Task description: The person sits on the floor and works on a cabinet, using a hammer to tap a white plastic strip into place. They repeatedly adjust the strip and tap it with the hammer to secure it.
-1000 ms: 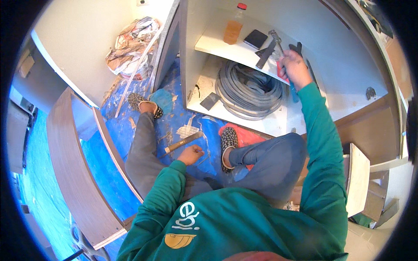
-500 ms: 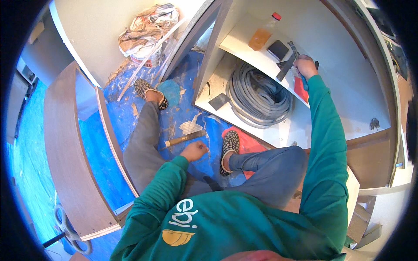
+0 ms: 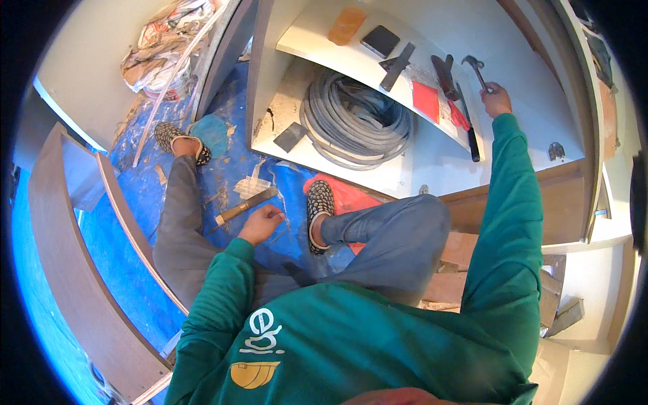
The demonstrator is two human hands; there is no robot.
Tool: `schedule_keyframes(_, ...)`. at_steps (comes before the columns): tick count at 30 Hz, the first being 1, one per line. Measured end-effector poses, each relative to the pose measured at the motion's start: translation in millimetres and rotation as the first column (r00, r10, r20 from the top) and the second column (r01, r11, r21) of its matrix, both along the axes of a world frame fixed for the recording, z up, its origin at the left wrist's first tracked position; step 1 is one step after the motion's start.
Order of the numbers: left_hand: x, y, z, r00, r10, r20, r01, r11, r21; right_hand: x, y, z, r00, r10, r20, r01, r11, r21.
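Open cabinet (image 3: 536, 125): hammer (image 3: 480, 74) toward its right, gripped in the right hand (image 3: 497, 100), long axis pointing away and slightly leftward; left hand (image 3: 262, 225) half-curled, well apart, contents unclear.

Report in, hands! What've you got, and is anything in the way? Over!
Right hand gripping hammer. Left hand half-curled beside wooden-handled tool. Red piece on shelf, left of hammer; not blocking it, seemingly.

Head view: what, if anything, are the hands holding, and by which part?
The right hand holds the hammer by its handle; nothing visible is held in the left hand.
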State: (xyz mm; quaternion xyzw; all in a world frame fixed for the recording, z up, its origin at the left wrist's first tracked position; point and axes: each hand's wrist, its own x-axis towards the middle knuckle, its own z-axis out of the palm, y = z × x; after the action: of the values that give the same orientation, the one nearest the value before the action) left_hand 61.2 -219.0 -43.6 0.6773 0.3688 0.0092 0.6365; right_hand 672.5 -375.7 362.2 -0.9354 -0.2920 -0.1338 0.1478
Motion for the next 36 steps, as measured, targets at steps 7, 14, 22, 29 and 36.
schedule_keyframes(7, -9, 2, -16, 0.997, -0.029, -0.076, 0.035, 0.997, 0.075, 67, -35, -80, 0.978, -0.135, -0.158, 0.090, 0.961, -0.263)
schedule_keyframes(14, 20, 0, -27, 0.995, -0.100, -0.009, 0.100, 0.976, 0.191, 171, -119, -73, 0.946, -0.166, 0.279, 0.275, 0.867, -0.416)
schedule_keyframes(22, -9, -3, -28, 0.985, -0.033, -0.169, 0.065, 0.980, 0.188, 149, -48, -126, 0.970, -0.225, 0.094, 0.243, 0.932, -0.268)
schedule_keyframes(29, 17, 26, 57, 0.901, 0.351, 0.257, -0.430, 0.807, 0.406, 0, -16, -88, 0.911, 0.125, 0.394, -0.179, 0.979, 0.103)
schedule_keyframes(36, 99, 147, 303, 0.591, 0.185, 0.785, -0.806, 0.094, 0.585, -250, -41, -177, 0.513, 0.845, -0.149, -0.822, 0.534, 0.198)
